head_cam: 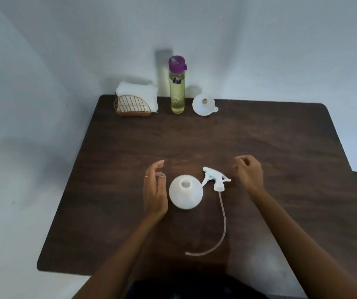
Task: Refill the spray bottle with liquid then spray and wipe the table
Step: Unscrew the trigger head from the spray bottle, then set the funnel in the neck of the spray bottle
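Observation:
A round white spray bottle [185, 194] stands open-necked on the dark wooden table [259, 147], near its middle front. Its white trigger head [215, 178] lies just to the right, with a long clear tube curving toward me. My left hand [154, 189] hovers beside the bottle's left side, fingers relaxed, apart from it. My right hand [248, 172] hangs to the right of the trigger head with loosely curled fingers and holds nothing. At the back stand a tall bottle of yellow liquid with a purple cap [177, 85] and a white funnel [204, 104].
A gold wire holder with white napkins [135, 102] sits at the table's back left corner, against the pale wall. The table's left edge runs diagonally toward me. A dark object shows at the far right edge.

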`<state>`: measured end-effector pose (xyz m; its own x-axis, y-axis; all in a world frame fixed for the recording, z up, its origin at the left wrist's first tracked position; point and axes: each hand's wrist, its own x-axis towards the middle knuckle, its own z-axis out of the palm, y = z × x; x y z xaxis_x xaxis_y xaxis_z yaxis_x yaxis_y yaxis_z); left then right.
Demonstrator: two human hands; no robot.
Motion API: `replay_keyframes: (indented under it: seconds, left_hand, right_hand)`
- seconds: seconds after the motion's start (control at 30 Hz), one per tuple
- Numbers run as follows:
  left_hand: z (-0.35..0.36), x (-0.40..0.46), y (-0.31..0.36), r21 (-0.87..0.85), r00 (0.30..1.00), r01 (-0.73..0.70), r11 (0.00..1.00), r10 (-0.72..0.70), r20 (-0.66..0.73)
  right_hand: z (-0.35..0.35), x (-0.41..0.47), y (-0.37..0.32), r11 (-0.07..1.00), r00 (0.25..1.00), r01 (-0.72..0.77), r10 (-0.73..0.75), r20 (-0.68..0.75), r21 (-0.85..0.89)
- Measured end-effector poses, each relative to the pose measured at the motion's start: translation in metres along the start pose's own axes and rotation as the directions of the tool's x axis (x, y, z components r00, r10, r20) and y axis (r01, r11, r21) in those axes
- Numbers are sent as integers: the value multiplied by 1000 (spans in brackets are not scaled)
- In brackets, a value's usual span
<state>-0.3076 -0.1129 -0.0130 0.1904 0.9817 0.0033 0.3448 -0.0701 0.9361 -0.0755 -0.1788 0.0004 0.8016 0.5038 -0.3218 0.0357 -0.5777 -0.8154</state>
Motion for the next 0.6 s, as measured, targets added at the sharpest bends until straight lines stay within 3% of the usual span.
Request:
replay_keyframes:
  seconds: [0.13, 0.3, 0.6]
  left_hand:
    - [24, 62, 28, -70, 983, 142, 987, -133, 125]
    - [74, 134, 49, -24, 881, 301, 953, -268, 389]
    - [140, 206, 57, 105, 848, 316, 943, -330, 416]
  right_hand:
    - [11, 28, -32, 994, 993, 108, -108, 43, 3]
    - [36, 76, -73, 976, 974, 202, -191, 124, -81]
    - [78, 147, -99, 936, 955, 184, -98, 280, -299]
